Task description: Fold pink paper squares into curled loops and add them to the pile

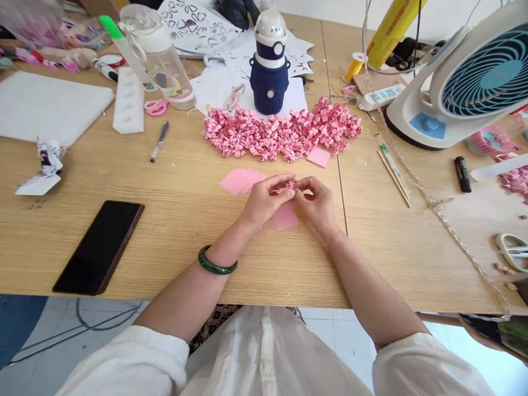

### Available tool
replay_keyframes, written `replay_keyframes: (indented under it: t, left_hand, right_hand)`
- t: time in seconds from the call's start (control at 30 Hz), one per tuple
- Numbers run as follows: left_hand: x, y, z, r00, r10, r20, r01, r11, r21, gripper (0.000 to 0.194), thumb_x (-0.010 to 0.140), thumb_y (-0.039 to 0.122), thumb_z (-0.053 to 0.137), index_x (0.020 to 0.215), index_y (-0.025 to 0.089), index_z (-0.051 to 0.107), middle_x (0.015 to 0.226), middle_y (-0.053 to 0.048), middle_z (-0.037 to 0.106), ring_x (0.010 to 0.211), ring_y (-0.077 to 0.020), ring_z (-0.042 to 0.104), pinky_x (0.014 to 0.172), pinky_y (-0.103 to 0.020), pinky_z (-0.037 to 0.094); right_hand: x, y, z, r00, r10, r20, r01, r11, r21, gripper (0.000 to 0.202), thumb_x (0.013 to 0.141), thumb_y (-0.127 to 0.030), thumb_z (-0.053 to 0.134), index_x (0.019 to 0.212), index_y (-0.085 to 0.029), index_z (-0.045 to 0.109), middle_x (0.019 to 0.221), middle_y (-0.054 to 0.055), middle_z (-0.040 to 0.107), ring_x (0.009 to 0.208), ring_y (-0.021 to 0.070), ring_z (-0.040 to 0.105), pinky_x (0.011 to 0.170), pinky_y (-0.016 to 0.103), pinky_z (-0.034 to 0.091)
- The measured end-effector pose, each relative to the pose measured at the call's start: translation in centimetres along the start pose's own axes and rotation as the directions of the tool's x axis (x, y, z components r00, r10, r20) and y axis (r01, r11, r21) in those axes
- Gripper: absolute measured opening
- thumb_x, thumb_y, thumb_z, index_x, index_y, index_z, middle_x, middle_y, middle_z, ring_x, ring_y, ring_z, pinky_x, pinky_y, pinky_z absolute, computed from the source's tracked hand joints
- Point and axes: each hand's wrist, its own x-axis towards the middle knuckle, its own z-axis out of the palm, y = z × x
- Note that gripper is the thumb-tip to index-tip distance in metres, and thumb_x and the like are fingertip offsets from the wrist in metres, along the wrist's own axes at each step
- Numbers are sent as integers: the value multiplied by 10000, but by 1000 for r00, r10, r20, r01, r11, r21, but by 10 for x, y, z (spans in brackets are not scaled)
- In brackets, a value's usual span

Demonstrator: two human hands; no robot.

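My left hand (267, 201) is closed on a small piece of curled pink paper (289, 186), its thumb and fingers around it. My right hand (315, 202) pinches the same piece from the other side, fingertips touching it. Part of the piece is hidden by my fingers. Beneath my hands lies a flat pink paper square (285, 217). A fanned stack of pink paper squares (239, 180) rests beside my left hand. Beyond them spreads a long heap of curled pink paper pieces (280, 133), with one pink square (319, 157) at its near edge.
A dark blue bottle (270, 82) stands behind the heap, a clear bottle (171, 71) to its left. A phone (99, 247) lies at front left, near a pen (159, 142). On the right are a fan (454, 82), a black marker (462, 174) and a twisted cord (429, 198).
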Motion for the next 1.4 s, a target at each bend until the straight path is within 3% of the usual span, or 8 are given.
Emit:
replay_keyframes:
  t: [0.13, 0.23, 0.53, 0.83, 1.0, 1.2, 1.4]
  left_hand:
    - [3, -1, -6, 1000, -1, 10, 0, 996, 88, 411, 768, 209, 720, 1173, 138, 736, 1081, -95, 771, 971, -202, 714, 924, -352, 569]
    - [4, -4, -6, 1000, -11, 21, 9, 994, 106, 382, 762, 227, 747, 1134, 138, 751, 1153, -114, 757, 997, -219, 718, 920, -362, 578]
    - [2, -3, -2, 997, -65, -32, 64, 998, -16, 344, 726, 261, 783, 1050, 145, 778, 1105, -91, 776, 1014, -224, 710, 934, -372, 567]
    - [2, -1, -4, 990, -134, 34, 137, 985, -109, 404, 697, 223, 780, 1097, 164, 771, 909, -19, 743, 825, -132, 669, 833, -299, 548]
    - [5, -4, -8, 998, -64, -10, 63, 996, -62, 330, 734, 244, 759, 1053, 165, 785, 1040, -56, 766, 907, -154, 686, 891, -308, 542]
    - [5, -2, -7, 999, 35, -31, -32, 995, 93, 313, 727, 174, 709, 1029, 168, 792, 869, -29, 731, 805, -137, 649, 768, -268, 552]
    - [4, -4, -5, 992, 116, -40, -109, 982, 152, 369, 739, 154, 675, 1097, 159, 766, 837, -20, 677, 746, -111, 610, 682, -224, 535]
  right_hand:
    - [0, -1, -2, 998, 51, 38, -50, 998, -25, 76, 799, -256, 643, 783, -184, 630, 798, 18, 668, 768, 134, 609, 642, 249, 502]
    - [1, -1, -2, 993, 93, 76, -97, 994, 53, 79, 787, -258, 640, 774, -182, 624, 788, 17, 660, 744, 133, 612, 638, 254, 506]
    - [4, 6, -2, 980, 167, 110, -185, 964, 190, 153, 781, -328, 696, 814, -184, 656, 799, 15, 665, 728, 124, 604, 676, 265, 530]
    - [3, 2, -5, 988, 110, 104, -116, 992, 49, 130, 784, -297, 693, 768, -179, 641, 756, 11, 657, 700, 124, 599, 620, 259, 489]
    - [4, 2, -4, 966, 179, 185, -222, 943, 247, 190, 775, -356, 715, 777, -181, 641, 746, 9, 666, 686, 134, 625, 645, 295, 558]
    - [4, 4, -4, 953, 223, 203, -282, 898, 338, 199, 738, -341, 776, 774, -180, 667, 732, -7, 676, 659, 103, 622, 656, 252, 545]
    - [3, -3, -6, 901, 323, 290, -426, 784, 452, 224, 710, -348, 800, 777, -179, 669, 743, -9, 639, 657, 121, 626, 624, 291, 608]
